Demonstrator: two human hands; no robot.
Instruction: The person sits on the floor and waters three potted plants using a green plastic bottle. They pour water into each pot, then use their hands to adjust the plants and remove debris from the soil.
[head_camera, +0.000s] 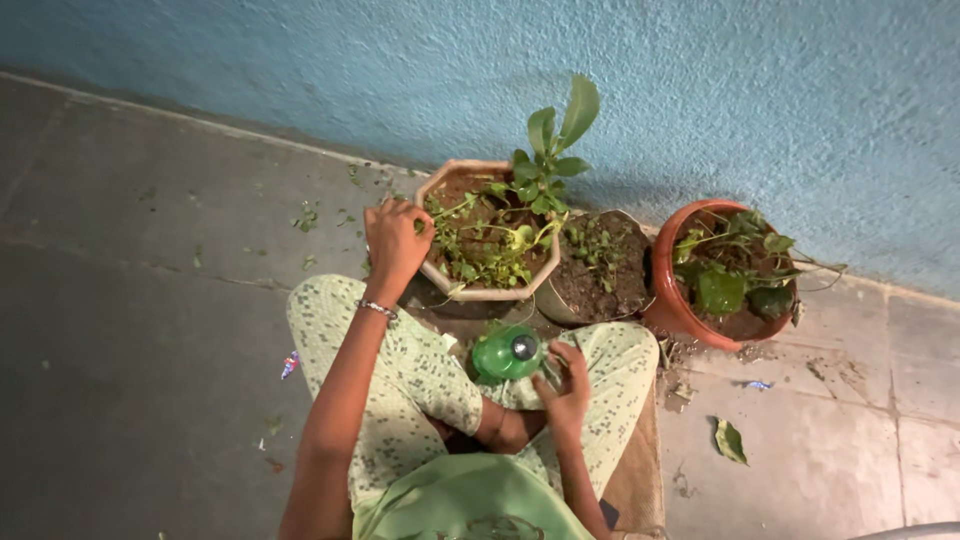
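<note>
My left hand (396, 238) reaches forward with its fingers curled over the left rim of a beige octagonal pot (487, 293), which holds soil, small weeds and a taller leafy plant (548, 150). A metal bangle sits on that wrist. In my lap, my right hand (566, 388) holds a green plastic bottle (503, 354) by its right side, with the bottle's neck pointing up at the camera. I sit cross-legged in light green patterned clothes on a brown mat (640, 470).
A dark soil-filled pot (600, 268) stands right of the octagonal one, and a terracotta pot (672, 300) with broad green leaves stands further right. All are against a blue wall (700, 80). Torn leaves and soil crumbs (730, 440) lie scattered on the grey stone floor.
</note>
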